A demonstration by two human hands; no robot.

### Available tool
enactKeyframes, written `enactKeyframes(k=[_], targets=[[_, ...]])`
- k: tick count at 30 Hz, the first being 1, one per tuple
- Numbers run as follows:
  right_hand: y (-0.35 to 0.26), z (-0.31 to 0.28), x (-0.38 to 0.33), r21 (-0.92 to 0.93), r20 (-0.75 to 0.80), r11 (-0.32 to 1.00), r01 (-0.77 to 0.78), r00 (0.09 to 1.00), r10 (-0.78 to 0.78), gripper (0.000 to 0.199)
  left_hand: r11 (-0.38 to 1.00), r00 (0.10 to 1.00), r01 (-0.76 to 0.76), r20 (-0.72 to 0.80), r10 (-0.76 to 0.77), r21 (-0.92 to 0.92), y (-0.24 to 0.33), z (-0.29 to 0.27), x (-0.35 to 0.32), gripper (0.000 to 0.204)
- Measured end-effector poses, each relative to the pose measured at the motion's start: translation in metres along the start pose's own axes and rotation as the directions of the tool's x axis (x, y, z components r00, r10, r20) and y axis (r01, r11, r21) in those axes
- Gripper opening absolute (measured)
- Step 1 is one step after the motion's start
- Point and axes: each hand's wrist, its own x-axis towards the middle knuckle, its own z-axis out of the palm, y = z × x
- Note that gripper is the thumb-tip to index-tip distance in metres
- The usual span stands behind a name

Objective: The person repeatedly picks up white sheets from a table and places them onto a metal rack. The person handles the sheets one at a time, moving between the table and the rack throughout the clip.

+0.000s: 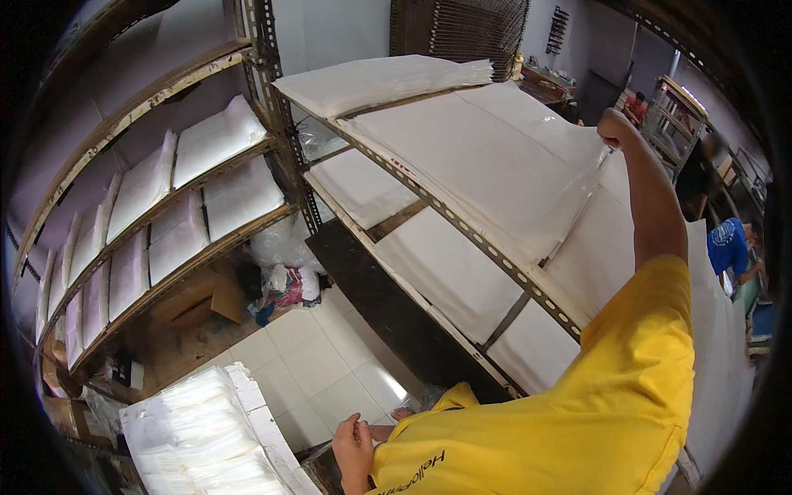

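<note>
My right arm, in a yellow sleeve, reaches far out to the upper right. At its end my right hand [615, 129] is closed on the far corner of a large white sheet [495, 148], thin and slightly glossy, lying over the top level of a slotted-metal rack. Low in the middle, my left hand [355, 452] is held by my body with its fingers curled together; whether anything is in them cannot be made out. Beside that hand, at the lower left, lies a thick pile of white sheets [202, 429] with ruffled edges.
Wooden shelves [186, 190] with stacks of white sheets line the left wall. Another stack [388, 82] lies at the rack's far end, and more sheets [445, 264] on its lower level. Plastic bags [285, 247] sit on the tiled floor [313, 355]. Other people [730, 247] are at the right.
</note>
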Motion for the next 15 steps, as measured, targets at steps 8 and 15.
enactKeyframes(k=[8, 15], targets=[[-0.033, -0.086, -0.094, -0.083, -0.212, 0.959, 0.271, 0.936, -0.282, 0.018, 0.997, 0.998, 0.063, 0.008, -0.063, -0.037, 0.019, -0.002, 0.008, 0.022], [-0.162, -0.212, -0.261, -0.060, -0.395, 0.562, 0.825, 0.497, -0.772, 0.031, 0.996, 0.996, 0.065, -0.064, -0.069, -0.059, 0.009, 0.000, 0.004, 0.021]])
